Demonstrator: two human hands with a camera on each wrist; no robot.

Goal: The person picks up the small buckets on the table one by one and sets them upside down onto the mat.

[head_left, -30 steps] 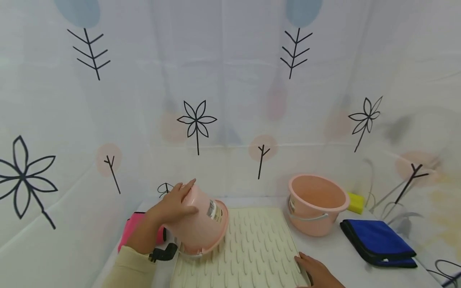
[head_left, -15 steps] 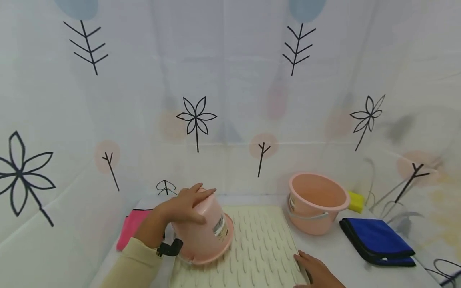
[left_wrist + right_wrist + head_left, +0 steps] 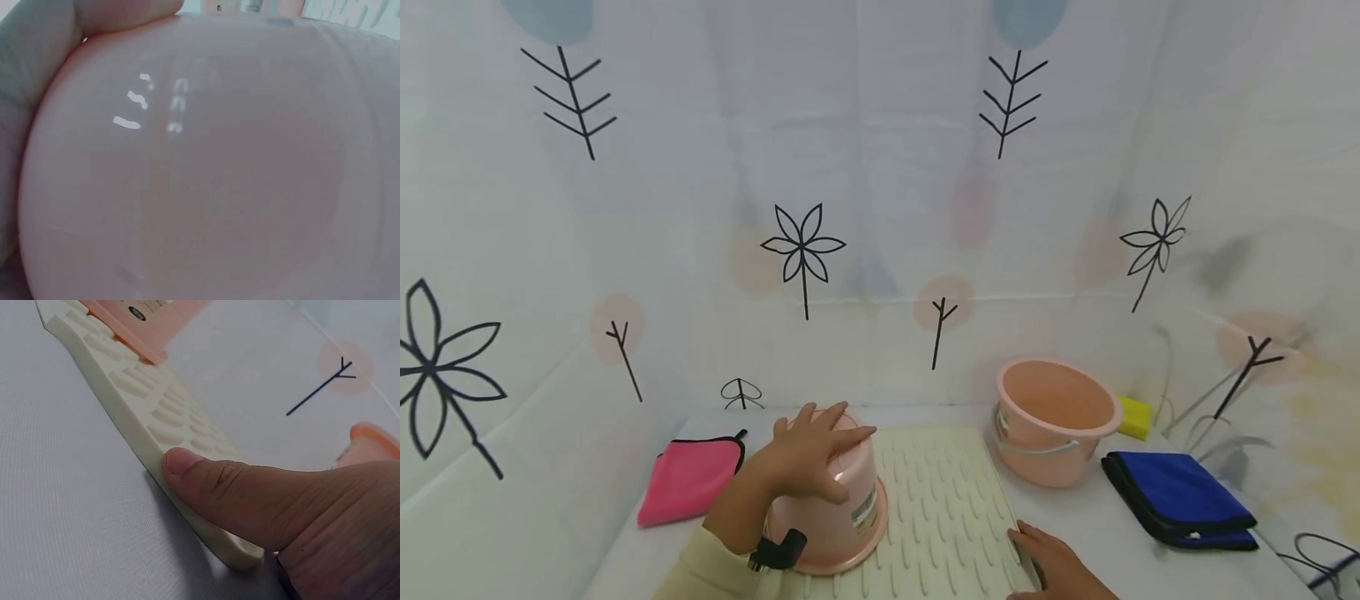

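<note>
The left hand (image 3: 808, 454) grips the base of an upturned peach bucket (image 3: 829, 523), left on a cream board (image 3: 940, 500); the right hand (image 3: 1056, 568) clasps the board's near right corner (another bucket (image 3: 1048, 468) stands far right).

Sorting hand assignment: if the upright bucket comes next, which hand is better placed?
Right, likely: the right hand touches the right side of the ribbed mat, nearer the upright bucket, though it would have to leave the mat. The left hand is on the upside-down bucket, farther left.
</note>
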